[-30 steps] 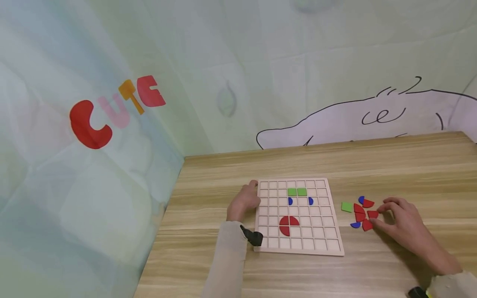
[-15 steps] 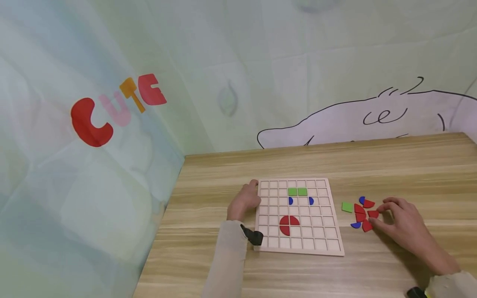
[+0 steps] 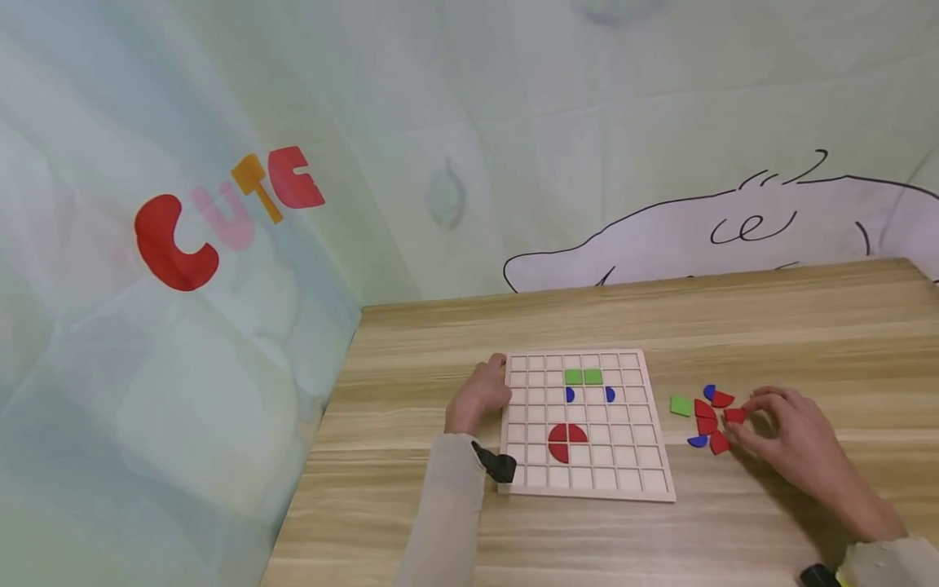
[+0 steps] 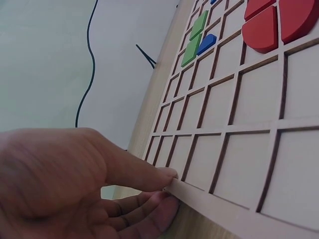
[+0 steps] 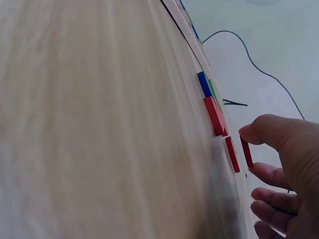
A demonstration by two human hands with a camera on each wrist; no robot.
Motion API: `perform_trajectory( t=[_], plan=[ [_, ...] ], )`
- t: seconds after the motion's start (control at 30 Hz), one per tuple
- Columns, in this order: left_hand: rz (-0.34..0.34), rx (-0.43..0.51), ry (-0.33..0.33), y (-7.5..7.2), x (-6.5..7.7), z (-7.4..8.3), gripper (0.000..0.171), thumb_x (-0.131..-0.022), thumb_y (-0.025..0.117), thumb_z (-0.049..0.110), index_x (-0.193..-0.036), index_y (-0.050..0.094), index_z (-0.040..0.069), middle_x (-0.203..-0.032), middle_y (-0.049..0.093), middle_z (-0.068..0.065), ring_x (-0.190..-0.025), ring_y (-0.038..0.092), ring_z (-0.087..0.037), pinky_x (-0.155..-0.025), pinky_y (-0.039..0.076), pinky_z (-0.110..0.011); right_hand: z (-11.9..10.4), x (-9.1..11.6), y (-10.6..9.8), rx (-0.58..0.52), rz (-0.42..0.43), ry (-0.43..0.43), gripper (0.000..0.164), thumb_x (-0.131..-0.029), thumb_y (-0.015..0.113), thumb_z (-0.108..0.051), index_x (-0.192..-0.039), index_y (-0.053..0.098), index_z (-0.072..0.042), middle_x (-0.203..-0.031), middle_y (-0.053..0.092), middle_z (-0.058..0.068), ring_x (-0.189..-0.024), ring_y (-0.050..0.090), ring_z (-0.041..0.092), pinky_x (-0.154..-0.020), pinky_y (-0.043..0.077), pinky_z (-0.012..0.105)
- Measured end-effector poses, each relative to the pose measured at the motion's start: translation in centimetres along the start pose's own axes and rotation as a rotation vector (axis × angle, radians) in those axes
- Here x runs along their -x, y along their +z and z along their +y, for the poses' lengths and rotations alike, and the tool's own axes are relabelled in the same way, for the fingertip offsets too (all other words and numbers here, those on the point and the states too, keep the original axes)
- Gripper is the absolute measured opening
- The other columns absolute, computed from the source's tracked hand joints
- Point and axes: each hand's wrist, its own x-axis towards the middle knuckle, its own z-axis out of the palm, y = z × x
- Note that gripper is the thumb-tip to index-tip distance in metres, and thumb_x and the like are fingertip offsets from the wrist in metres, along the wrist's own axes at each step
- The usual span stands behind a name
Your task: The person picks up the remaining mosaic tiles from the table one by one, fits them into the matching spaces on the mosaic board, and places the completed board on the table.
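Note:
My left hand [image 3: 478,397] holds the left edge of a pale wooden grid board [image 3: 624,455]. In the left wrist view its thumb [image 4: 144,174] lies on the rim with fingers curled below. Two green squares [image 3: 583,377], two blue half circles [image 3: 610,395] and three red quarter circles [image 3: 559,433] sit in the cells. To the right of the board, my right hand [image 3: 795,440] pinches a red quarter-circle piece [image 5: 246,152] between thumb and finger. In the right wrist view this piece stands apart from a red piece [image 5: 232,154] on the table.
Around the right fingertips lie several loose red pieces [image 3: 706,425], blue half circles [image 3: 697,441] and a green square [image 3: 681,406]. The wooden table [image 3: 440,334] ends at a printed cloth wall [image 3: 455,122] behind and at the left.
The right fingers have closed on the red quarter-circle piece, which has shifted slightly and come up off the table. The left hand and the board stay as they were.

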Motion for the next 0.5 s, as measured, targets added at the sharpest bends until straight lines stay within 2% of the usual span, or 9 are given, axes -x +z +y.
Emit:
perform_trajectory(
  t=[0.27,0.5],
  plan=[
    [-0.008,-0.009,-0.009,-0.1,0.0,0.0,0.062,-0.089,0.043,0.000,-0.148,0.030,0.012,-0.147,0.037,-0.021,-0.108,0.044,-0.030,-0.086,0.037,-0.040,-1.2,-0.1,-0.5,-0.041,0.013,-0.008,0.044,-0.082,0.074,-0.029,-0.103,0.058,0.005,-0.118,0.050,0.030,-0.112,0.039,0.048,-0.089,0.032,0.066],
    [-0.005,-0.006,-0.015,-0.1,0.0,0.1,0.062,-0.089,0.044,0.000,-0.148,0.031,0.012,-0.146,0.038,-0.021,-0.106,0.044,-0.030,-0.082,0.037,-0.039,-3.4,-0.5,-0.9,-0.093,-0.007,-0.022,0.040,-0.082,0.075,-0.027,-0.105,0.059,0.002,-0.119,0.053,0.029,-0.114,0.041,0.048,-0.088,0.034,0.065]
  ],
)
